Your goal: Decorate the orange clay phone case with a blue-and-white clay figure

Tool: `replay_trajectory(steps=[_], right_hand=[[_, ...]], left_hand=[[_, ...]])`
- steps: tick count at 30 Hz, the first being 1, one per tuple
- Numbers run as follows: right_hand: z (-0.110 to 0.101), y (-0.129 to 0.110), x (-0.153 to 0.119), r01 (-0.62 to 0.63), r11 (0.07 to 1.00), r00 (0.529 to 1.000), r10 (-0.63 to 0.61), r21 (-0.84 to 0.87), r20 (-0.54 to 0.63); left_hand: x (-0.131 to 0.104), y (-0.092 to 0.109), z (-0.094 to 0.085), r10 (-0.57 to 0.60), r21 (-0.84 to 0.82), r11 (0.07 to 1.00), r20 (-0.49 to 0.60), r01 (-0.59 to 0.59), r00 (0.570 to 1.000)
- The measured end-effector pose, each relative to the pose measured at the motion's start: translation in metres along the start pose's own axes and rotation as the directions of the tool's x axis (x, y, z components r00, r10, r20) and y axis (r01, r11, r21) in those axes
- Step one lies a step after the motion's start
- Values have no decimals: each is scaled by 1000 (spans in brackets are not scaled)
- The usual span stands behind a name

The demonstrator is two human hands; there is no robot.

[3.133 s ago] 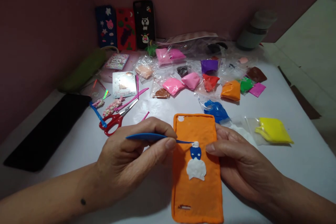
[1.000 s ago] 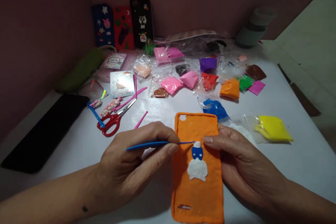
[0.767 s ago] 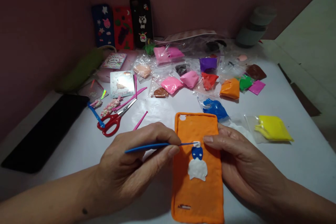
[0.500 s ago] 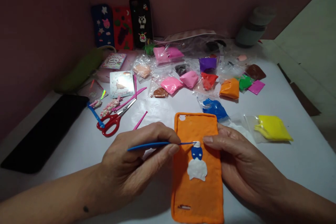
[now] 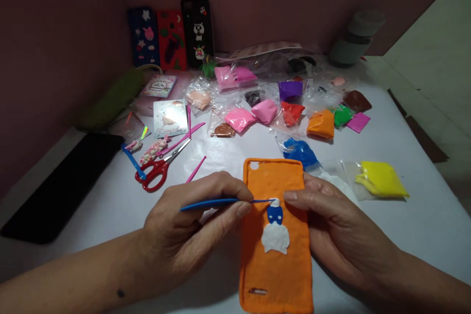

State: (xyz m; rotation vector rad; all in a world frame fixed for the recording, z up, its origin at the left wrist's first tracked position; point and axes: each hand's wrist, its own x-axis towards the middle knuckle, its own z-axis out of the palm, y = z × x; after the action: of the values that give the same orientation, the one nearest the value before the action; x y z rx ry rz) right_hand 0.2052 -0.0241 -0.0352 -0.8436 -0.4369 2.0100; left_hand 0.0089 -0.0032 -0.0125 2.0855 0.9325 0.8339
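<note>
My left hand (image 5: 200, 223) pinches a thin blue modelling tool (image 5: 209, 204) between thumb and fingers. The tool's fine tip rests at a small white clay piece (image 5: 274, 202) on an orange phone case (image 5: 275, 274). My right hand (image 5: 334, 221) grips the case along its right edge, thumb lying on the front and fingers behind, mostly hidden. Below the small white piece sits a blue clay shape (image 5: 274, 214) with two white dots. Under that is a larger white clay shape (image 5: 275, 238) with two points at its lower edge.
Red-handled scissors (image 5: 156, 174), pink tools (image 5: 196, 169) and a black phone-like slab (image 5: 64, 186) lie at left. Bagged clay, including blue (image 5: 300, 153) and yellow (image 5: 381, 179), spreads behind the case. Decorated cases (image 5: 198, 32) lean on the wall near a bottle (image 5: 355, 39).
Almost nothing differs. The whole view has shifted very slightly; both hands, the tool and the case keep the same hold and position relative to each other.
</note>
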Motion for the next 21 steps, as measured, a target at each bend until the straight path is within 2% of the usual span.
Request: replay_trajectory(steps=[7, 21], right_hand=[[-1, -1, -2, -9, 999, 1000, 8, -51, -25], [0, -2, 0, -2, 999, 1000, 2, 36, 7]], left_hand=[[2, 1, 3, 9, -13, 1000, -5, -9, 1000], [3, -1, 3, -11, -20, 1000, 15, 11, 1000]])
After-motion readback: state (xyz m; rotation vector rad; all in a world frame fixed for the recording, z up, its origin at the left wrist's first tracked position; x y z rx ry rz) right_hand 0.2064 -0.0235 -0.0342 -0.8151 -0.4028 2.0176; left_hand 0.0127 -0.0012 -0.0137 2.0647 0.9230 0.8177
